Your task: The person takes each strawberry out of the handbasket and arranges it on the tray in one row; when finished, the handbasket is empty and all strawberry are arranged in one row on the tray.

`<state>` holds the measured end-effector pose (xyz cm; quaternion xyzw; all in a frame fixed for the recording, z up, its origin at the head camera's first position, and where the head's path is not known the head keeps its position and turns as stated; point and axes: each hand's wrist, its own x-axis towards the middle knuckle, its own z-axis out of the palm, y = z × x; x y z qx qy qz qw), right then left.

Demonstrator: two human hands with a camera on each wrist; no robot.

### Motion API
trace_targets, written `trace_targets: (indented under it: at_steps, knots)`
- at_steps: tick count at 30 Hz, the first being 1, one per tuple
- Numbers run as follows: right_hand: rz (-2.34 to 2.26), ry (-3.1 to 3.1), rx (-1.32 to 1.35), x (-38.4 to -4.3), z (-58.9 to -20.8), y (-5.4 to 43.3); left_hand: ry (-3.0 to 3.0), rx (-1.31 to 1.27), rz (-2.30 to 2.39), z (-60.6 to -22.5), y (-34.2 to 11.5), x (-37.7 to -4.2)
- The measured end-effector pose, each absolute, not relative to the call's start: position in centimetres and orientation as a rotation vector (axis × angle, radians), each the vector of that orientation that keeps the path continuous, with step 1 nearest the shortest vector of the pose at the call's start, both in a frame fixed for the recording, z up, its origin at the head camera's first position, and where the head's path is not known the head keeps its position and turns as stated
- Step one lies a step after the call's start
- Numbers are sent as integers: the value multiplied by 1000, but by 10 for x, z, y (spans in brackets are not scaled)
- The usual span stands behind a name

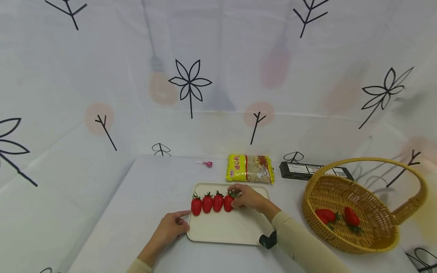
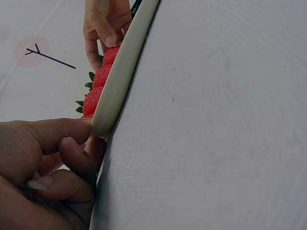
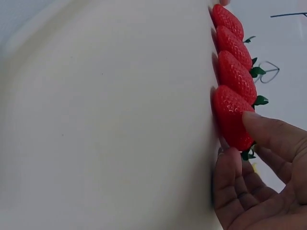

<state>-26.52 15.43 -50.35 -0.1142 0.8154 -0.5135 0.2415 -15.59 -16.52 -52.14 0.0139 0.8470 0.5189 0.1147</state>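
On a cream tray (image 1: 232,231), several red strawberries (image 1: 207,204) with green leafy tops stand side by side in a row near its far left part. My right hand (image 1: 247,198) pinches the rightmost strawberry (image 3: 233,117) between thumb and fingers; it lies close beside its neighbour, low over the tray. At the tray's left edge is my left hand (image 1: 170,226), its index finger stretched out to the rim and its thumb lower along the same side. The left wrist view shows the tray rim (image 2: 117,91) from the side, with the other left fingers bent beside it.
A wicker basket (image 1: 355,242) with a tall handle stands at the right, with a few strawberries (image 1: 351,217) inside. Behind the tray lie a yellow food packet (image 1: 250,168), a pink lollipop (image 1: 208,164) and a long black box (image 1: 300,170). Patterned white cloth hangs behind.
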Motion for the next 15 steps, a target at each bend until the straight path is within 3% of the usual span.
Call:
trace_targets:
  at_steps: [15]
  knots:
    - [-1490, 2206, -277, -263, -495, 176, 2488, 49, 1531, -518, -165, -154]
